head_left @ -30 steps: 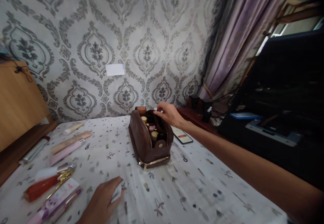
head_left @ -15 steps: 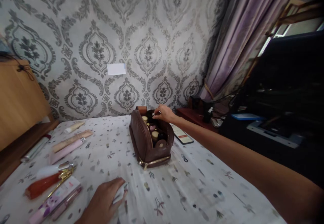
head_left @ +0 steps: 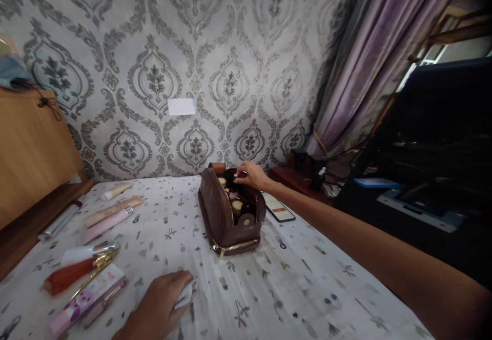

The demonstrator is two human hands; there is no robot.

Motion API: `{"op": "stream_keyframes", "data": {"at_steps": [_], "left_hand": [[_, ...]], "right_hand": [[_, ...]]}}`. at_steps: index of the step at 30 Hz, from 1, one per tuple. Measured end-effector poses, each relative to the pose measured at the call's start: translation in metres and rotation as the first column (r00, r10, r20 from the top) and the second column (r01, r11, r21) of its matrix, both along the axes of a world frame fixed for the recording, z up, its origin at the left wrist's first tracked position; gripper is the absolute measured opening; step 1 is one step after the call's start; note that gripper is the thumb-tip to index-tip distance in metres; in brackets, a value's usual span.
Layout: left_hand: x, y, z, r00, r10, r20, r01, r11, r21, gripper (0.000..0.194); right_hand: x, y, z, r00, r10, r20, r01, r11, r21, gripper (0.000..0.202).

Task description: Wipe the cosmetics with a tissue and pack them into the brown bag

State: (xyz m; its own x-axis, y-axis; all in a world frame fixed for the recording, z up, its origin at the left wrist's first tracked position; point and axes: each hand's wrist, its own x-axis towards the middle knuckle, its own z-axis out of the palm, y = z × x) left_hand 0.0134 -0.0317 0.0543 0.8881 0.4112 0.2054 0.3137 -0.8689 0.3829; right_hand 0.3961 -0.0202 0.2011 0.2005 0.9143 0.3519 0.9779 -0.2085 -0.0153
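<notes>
A brown leather cosmetic bag (head_left: 226, 217) stands unzipped on the patterned white sheet, with jars, bottles and other small items inside. My right hand (head_left: 253, 176) reaches over its far right rim. The thumb and finger pinch something small and pale that I cannot make out. Close to me on the sheet lies my left hand (head_left: 163, 299), its fingers curled around a small crumpled white cloth (head_left: 185, 295). It is apart from the bag.
On the left lie a red-orange bottle (head_left: 69, 276), a purple-and-white box (head_left: 88, 299), a pink tube (head_left: 105, 225) and several other cosmetics. A phone (head_left: 279, 207) with a lit screen lies right of the bag. A wooden cabinet (head_left: 34, 155) stands at left.
The view has shifted slightly, so the scene sits a little further right in the picture. Both hands keep nearly the same places and grips.
</notes>
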Motion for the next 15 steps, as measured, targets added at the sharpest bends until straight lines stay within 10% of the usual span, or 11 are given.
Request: {"op": "stream_keyframes", "data": {"at_steps": [15], "left_hand": [[0.000,-0.005,0.012,0.995,0.004,-0.096,-0.013,0.995,-0.094,0.027]], "right_hand": [[0.026,0.008,0.001,0.999,0.048,-0.017,-0.050,0.995,-0.082,0.028]]}}
